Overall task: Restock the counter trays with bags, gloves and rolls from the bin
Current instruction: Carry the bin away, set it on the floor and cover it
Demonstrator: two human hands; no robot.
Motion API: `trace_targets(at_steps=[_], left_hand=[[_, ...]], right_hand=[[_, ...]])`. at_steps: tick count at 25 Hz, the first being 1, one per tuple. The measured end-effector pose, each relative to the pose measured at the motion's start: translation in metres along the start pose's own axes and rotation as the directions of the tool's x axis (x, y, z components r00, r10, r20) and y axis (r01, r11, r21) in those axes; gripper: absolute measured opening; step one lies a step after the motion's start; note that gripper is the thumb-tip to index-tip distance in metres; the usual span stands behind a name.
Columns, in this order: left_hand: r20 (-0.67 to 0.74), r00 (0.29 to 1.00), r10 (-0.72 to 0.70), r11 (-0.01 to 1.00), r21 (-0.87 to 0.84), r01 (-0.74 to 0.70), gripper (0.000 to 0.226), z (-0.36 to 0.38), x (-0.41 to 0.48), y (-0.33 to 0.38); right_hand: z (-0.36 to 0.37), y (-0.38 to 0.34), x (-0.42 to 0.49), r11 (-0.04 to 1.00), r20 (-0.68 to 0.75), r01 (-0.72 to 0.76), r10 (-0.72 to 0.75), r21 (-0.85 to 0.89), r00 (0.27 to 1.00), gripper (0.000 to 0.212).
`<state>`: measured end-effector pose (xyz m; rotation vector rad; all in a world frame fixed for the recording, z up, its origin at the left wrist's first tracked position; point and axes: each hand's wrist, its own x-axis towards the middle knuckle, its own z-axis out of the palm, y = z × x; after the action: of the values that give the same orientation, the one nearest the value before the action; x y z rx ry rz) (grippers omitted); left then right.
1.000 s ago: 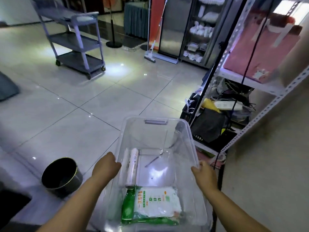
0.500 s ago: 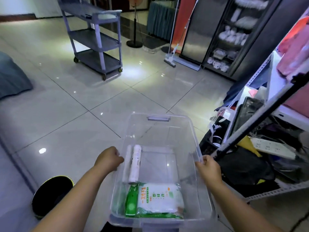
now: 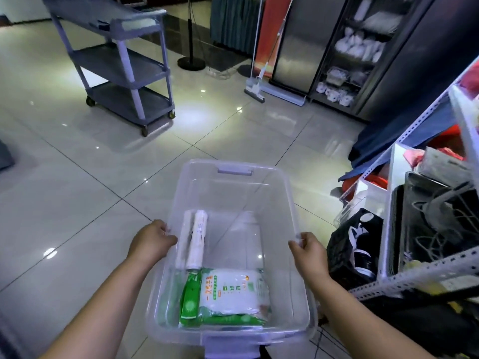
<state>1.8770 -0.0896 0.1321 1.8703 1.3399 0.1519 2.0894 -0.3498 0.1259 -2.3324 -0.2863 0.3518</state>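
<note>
A person holds a clear bin (image 3: 233, 195) by its two long sides, both bare forearms reaching forward and slightly inward. The left hand (image 3: 151, 240) grips the left rim about midway along, fingers (image 3: 162, 229) curled over the edge; the right hand (image 3: 308, 251) clasps the right rim opposite, its fingers also hooked over the lip. Inside, two white rolls (image 3: 197, 239) lie side by side along the left wall, just beside the left hand, and a white packet (image 3: 230, 288) rests flat at the near end on green-edged packs (image 3: 190, 299); the far half of the bin's bottom is bare. A cluttered metal rack (image 3: 394, 203) stands close to the bin's right side, a black bag (image 3: 352, 244) just beside the right hand. Ahead and to the left, tiled floor (image 3: 77, 190) lies open as far as a grey cart (image 3: 121, 66), with a mop (image 3: 255, 92) and a dark cabinet (image 3: 344, 60) well beyond the bin's far edge.
</note>
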Motion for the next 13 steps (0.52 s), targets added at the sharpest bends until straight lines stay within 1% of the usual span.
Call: trace_targets(at_steps=[3, 6, 10, 13], left_hand=[[0.018, 1.000, -0.003, 0.999, -0.035, 0.003, 0.013, 0.016, 0.053, 0.034], [0.068, 0.997, 0.034, 0.999, 0.001, -0.034, 0.012, 0.043, 0.121, 0.083], [0.113, 0.992, 0.057, 0.998, 0.009, -0.059, 0.013, 0.080, 0.213, 0.170], [0.153, 0.986, 0.064, 0.998, 0.005, -0.065, 0.013, 0.109, 0.273, 0.242]], right_hand=[[0.003, -0.012, 0.063, 1.000, -0.023, -0.021, 0.022, 0.016, 0.999, 0.022], [0.008, -0.016, 0.145, 0.999, -0.036, -0.032, 0.033, 0.024, 0.999, 0.024], [0.002, -0.022, 0.261, 0.996, -0.049, -0.068, 0.071, 0.048, 0.996, 0.023], [-0.018, -0.028, 0.343, 0.994, -0.063, -0.092, 0.096, 0.065, 0.993, 0.023]])
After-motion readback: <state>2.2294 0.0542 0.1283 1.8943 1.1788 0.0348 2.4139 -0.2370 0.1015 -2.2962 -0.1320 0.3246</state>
